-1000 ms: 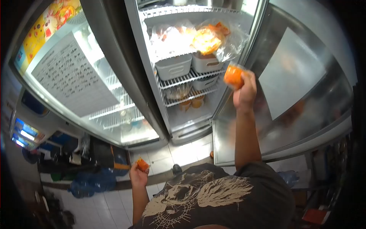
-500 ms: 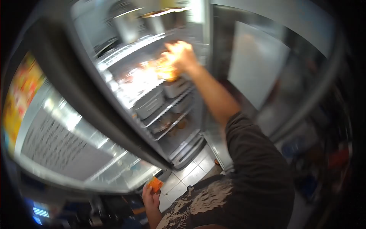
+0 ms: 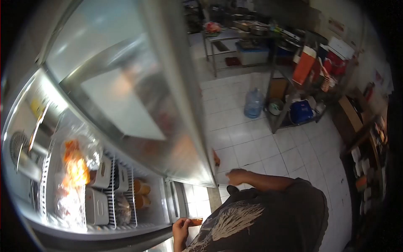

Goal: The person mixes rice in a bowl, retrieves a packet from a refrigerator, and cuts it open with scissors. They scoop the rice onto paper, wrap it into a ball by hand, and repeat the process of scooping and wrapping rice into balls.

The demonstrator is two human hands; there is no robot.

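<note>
At the lower middle, my left hand (image 3: 180, 229) grips a small flat orange piece (image 3: 195, 221), seen nearly edge-on, between thumb and fingers. My right hand (image 3: 237, 177) is in front of my body, near the edge of the swung-out fridge door (image 3: 184, 105); its fingers are too small and dark to read. On the left stands the lit fridge, its wire shelves (image 3: 112, 197) in view. Clear plastic bags with orange contents (image 3: 76, 168) lie on one shelf. Below them are white plastic bins (image 3: 97, 206) and orange-brown containers (image 3: 142, 194).
A blue water bottle (image 3: 254, 103) stands on the tiled floor (image 3: 252, 143). Beside it is a metal rack (image 3: 275, 122) with boxes and a blue bag (image 3: 301, 111). Pans and trays sit on a steel table (image 3: 226, 35) at the back. Shelves line the right wall.
My right hand has come out of the fridge and down in front of me. The view has swung right, bringing the kitchen into sight. My left hand still holds the orange piece.
</note>
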